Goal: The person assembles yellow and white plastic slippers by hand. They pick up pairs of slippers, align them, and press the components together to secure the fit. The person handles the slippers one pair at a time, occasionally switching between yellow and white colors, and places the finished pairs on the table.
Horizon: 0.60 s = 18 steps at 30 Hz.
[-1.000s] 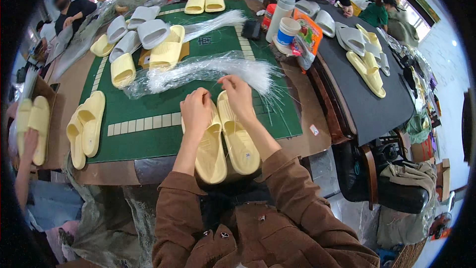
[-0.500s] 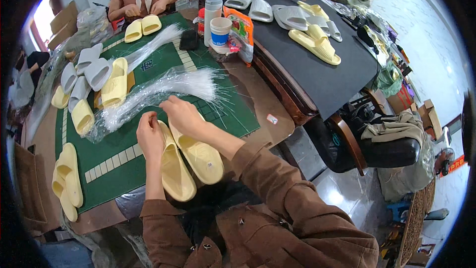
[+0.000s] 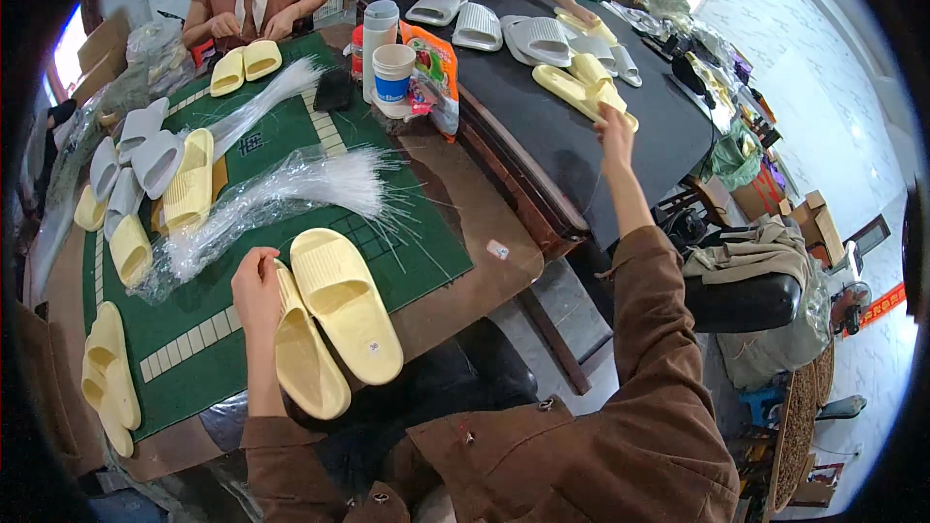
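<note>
A pair of yellow slippers lies at the table's near edge: the right slipper [image 3: 373,329] with its sole's inside facing up, the left slipper [image 3: 315,373] tilted beside it. Against the outer side of the left one, near its strap, my left hand [image 3: 256,283] is closed, thumb and fingers pressed together; what they pinch, if anything, is hidden. My right arm stretches far to the right. Its hand [image 3: 614,136] is closed in front of a yellow slipper [image 3: 572,87] on the black table; I cannot tell whether it touches it. A faint thin line hangs below that hand.
Behind the pair lies a bundle of thin white plastic strands [image 3: 339,179] in clear wrap on the green mat [image 3: 228,329]. Grey and yellow slippers sit at the left. A cup [image 3: 392,73], bottle [image 3: 380,34] and orange bag [image 3: 433,68] stand beside the black table [image 3: 639,169]. Co-workers sit beyond.
My right hand has left the pair of slippers and swung out to the right over the black table. The left hand stays by the left slipper. The whole view has shifted slightly.
</note>
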{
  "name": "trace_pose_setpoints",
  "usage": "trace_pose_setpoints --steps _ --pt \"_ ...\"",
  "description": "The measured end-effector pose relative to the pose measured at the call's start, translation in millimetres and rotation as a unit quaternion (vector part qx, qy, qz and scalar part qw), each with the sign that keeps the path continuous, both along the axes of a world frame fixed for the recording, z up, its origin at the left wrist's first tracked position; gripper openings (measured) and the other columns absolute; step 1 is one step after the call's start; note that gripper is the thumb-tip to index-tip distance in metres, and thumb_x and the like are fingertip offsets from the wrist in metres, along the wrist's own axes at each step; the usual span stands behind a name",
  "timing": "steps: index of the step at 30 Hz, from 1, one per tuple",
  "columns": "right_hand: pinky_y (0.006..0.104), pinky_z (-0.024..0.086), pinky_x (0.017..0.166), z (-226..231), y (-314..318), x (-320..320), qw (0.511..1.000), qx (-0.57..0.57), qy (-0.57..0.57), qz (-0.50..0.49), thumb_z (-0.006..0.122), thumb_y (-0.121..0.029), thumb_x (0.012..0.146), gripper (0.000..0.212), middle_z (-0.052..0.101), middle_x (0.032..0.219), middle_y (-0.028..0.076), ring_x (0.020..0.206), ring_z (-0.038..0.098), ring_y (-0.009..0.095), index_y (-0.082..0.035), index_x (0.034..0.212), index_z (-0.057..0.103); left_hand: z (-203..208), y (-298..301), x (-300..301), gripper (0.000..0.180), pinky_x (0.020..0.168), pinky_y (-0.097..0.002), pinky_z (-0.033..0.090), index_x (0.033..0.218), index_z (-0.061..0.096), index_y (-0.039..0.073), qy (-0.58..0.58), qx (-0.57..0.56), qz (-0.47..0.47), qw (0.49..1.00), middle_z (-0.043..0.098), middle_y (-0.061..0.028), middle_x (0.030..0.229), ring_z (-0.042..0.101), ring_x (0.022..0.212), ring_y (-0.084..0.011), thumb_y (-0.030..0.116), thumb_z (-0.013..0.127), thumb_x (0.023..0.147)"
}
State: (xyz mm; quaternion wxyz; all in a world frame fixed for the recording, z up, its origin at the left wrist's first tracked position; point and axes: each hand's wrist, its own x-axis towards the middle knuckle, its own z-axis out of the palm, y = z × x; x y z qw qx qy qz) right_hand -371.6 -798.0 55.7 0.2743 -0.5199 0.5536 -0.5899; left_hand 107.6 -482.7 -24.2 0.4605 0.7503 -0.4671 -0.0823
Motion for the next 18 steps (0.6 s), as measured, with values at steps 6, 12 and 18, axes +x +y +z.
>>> trace_pose_setpoints --steps 6,12,18 --pt "0.0399 0.043 0.093 -19 -75 -84 0.97 -0.048 0.227 -0.069 0.044 -0.028 0.096 0.034 0.063 0.116 0.018 0.108 0.058 0.033 -0.01 0.105 0.072 2 -3 -8 0.014 0.057 -0.0332 0.041 0.093 0.063 -0.001 -0.006 0.005 -0.001 1.0 0.06 -0.0131 0.073 0.051 0.059 -0.019 0.008 0.052 0.091" --pt "0.03 0.04 0.086 0 -64 -90 0.975 0.103 0.181 0.082 0.054 -0.03 0.092 0.028 0.061 0.107 0.005 0.098 0.052 0.018 -0.011 0.102 0.072 7 4 -6 0.014 0.057 -0.0335 0.04 0.092 0.063 0.0 -0.007 0.01 0.009 1.0 0.06 -0.0127 0.073 0.051 0.058 -0.0196 0.009 0.052 0.092" --pt "0.0246 0.037 0.072 34 27 -56 0.935 0.184 0.239 0.187 0.055 -0.03 0.091 0.026 0.057 0.093 0.0 0.086 0.046 0.009 -0.011 0.097 0.073 3 2 -4 0.014 0.058 -0.0338 0.042 0.093 0.064 0.0 -0.006 0.001 0.004 1.0 0.061 -0.0129 0.073 0.053 0.06 -0.0199 0.008 0.053 0.092"
